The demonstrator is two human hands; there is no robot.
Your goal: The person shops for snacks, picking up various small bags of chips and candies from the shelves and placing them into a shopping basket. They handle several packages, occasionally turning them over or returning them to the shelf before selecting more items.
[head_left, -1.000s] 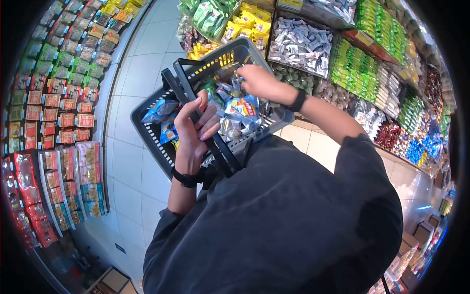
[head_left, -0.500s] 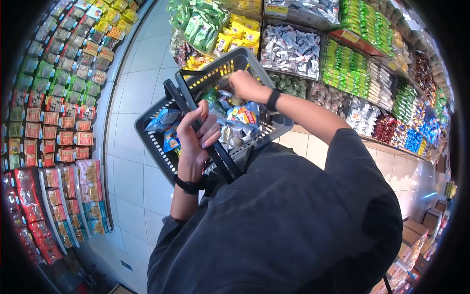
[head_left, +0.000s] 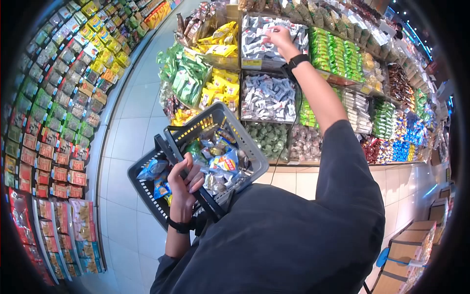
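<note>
My left hand (head_left: 184,188) is closed around the black handle (head_left: 188,176) of a grey plastic shopping basket (head_left: 254,157), which hangs in front of my body. Inside the basket lie small wrapped snacks, among them a blue packet with a red and yellow label (head_left: 224,163) and a blue packet (head_left: 152,169) at the left end. My right hand (head_left: 279,40) is over the upper bin of white-and-grey wrapped snacks (head_left: 254,30), right at the packets. Its fingers are bent and somewhat apart, and I see nothing between them.
Below is another bin of white-and-grey packets (head_left: 268,98). Yellow packets (head_left: 220,88) and green bags (head_left: 183,81) sit to the left, green-wrapped snacks (head_left: 338,54) to the right. Shelves of packaged goods (head_left: 63,122) line the left side, across a tiled aisle (head_left: 125,132).
My right hand has left the basket and moved up and forward to the upper bin of white-and-grey snacks. The basket sits lower in view, with my left hand still on its handle.
</note>
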